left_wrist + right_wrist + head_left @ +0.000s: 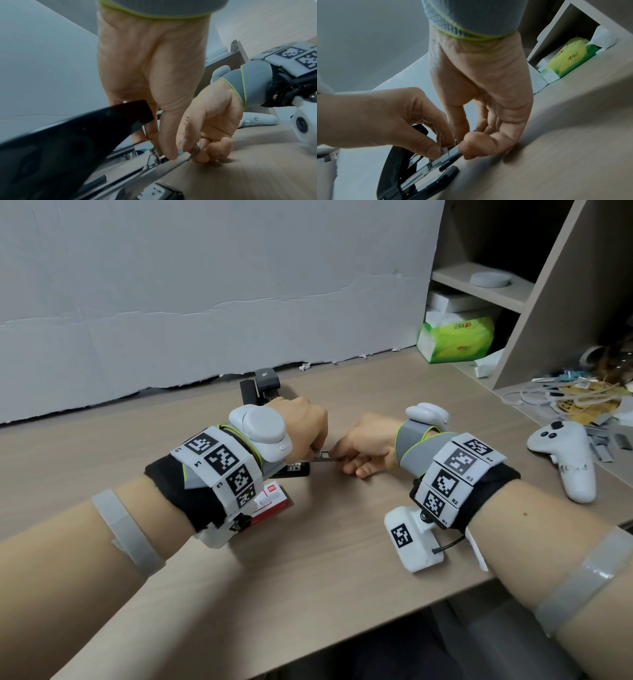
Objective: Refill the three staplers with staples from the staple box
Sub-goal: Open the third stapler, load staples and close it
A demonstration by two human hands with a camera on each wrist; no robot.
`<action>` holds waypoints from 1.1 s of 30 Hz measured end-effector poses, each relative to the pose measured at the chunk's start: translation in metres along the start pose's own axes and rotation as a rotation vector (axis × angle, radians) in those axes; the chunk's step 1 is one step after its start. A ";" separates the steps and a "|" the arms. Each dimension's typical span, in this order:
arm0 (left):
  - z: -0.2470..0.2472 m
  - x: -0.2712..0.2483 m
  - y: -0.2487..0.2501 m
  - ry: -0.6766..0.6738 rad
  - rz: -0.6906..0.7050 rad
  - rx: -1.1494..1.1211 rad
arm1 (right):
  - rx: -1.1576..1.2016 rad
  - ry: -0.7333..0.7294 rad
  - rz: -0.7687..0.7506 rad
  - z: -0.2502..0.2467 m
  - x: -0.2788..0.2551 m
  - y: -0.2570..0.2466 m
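A black stapler (298, 469) lies open on the desk, its lid (68, 142) swung up and its metal rail (426, 167) bare. My left hand (313, 451) pinches a small silvery piece on the rail between thumb and finger (443, 150); whether that piece is staples or the pusher, I cannot tell. My right hand (344, 458) pinches the rail's front end (462, 147), its other fingers curled on the desk. A second grey-black stapler (265, 386) stands behind my left hand. The red and white staple box (274, 498) lies under my left wrist, partly hidden.
A white controller (565, 460) lies to the right, with loose staple strips (604, 448) beyond it. A green tissue pack (459, 340) sits in the shelf unit at the back right. Cables and clutter (575, 398) fill the right corner. A grey wall runs behind the desk.
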State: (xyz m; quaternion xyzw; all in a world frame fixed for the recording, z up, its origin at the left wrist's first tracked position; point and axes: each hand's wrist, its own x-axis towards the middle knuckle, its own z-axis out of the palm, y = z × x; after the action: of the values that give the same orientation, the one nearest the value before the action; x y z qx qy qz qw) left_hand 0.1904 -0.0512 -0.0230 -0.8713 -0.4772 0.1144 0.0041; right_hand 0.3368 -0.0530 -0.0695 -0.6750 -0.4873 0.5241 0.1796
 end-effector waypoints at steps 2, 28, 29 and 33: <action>0.000 0.000 0.000 0.014 -0.007 -0.003 | 0.002 0.001 0.000 0.000 0.000 0.000; 0.010 0.002 0.001 0.044 0.006 -0.077 | -0.009 0.013 -0.007 0.002 -0.006 -0.002; 0.011 0.002 0.001 0.049 0.010 -0.082 | -0.013 0.019 -0.011 0.002 -0.006 -0.003; 0.012 0.001 -0.001 0.070 0.024 -0.095 | -0.047 0.020 -0.008 0.005 -0.007 -0.005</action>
State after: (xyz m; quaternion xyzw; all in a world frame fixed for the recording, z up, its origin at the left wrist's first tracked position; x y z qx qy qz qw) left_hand 0.1883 -0.0509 -0.0345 -0.8797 -0.4711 0.0610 -0.0221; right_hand 0.3303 -0.0573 -0.0637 -0.6823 -0.5005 0.5048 0.1708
